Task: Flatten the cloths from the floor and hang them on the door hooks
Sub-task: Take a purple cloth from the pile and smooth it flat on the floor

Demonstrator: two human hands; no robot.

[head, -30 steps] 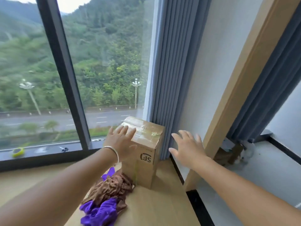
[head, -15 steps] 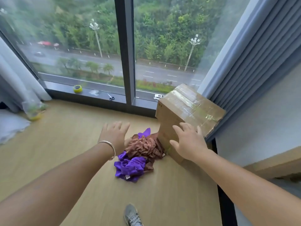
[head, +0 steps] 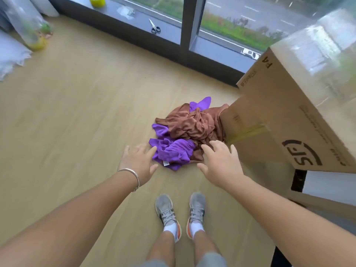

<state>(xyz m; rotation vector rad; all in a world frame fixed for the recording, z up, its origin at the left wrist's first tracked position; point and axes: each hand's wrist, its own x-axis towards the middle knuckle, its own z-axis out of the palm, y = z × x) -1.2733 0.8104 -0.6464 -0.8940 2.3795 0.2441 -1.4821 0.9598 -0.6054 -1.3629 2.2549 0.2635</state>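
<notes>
Both hands reach down with fingers spread and empty: left hand [head: 138,163] just beside the crumpled purple cloth [head: 173,152], right hand [head: 221,162] over the rumpled brown cloth [head: 192,124] just beyond.

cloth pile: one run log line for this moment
phase: reach | left hand: open | right hand: open | cloth pile: crumpled on floor

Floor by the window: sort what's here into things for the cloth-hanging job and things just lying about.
For the job:
- purple cloth, crumpled
- brown cloth, crumpled over it
- left hand and right hand, both open, reaching for the heap

Lying about:
- cardboard box
- scissors on the sill
- yellow tape roll
- plastic bag
</notes>
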